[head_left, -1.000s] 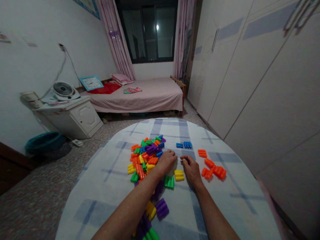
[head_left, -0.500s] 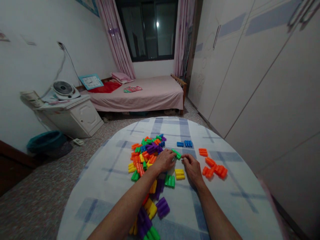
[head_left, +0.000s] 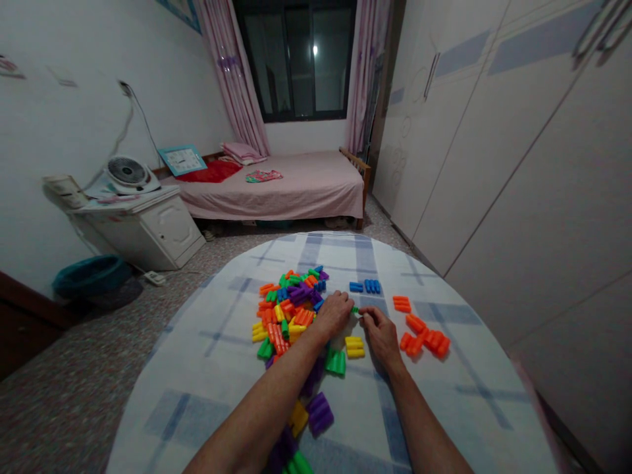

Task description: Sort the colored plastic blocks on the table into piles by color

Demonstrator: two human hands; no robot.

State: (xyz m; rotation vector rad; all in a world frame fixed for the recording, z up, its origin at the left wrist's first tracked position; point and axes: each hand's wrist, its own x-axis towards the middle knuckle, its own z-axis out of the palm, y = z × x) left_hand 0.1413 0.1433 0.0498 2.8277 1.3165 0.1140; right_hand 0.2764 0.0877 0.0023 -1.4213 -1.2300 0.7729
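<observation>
A small green plastic building block [head_left: 355, 310] is between my two hands over the middle of the table, mostly covered by fingers. My left hand [head_left: 336, 315] is closed on its left end. From the other side, my right hand [head_left: 380, 332] pinches its right end between thumb and fingers. Just below the hands lie a yellow block [head_left: 354, 347] and a wider green block [head_left: 336, 362]. Beyond them sit two blue blocks [head_left: 372, 286]. Right of my right hand are several orange blocks [head_left: 427, 337], some touching each other.
A heap of mixed-colour blocks [head_left: 281, 309] spreads left of my left hand and runs under my left forearm. Near the front is a purple block [head_left: 320, 415]. The round table has a checked cloth [head_left: 207, 382]. Behind it stands a bed [head_left: 296, 191]; a wardrobe [head_left: 533, 217] is at right.
My left hand has moved a little right, closer to my right hand. The green block shows less now, and the right fingertips have come to its right end.
</observation>
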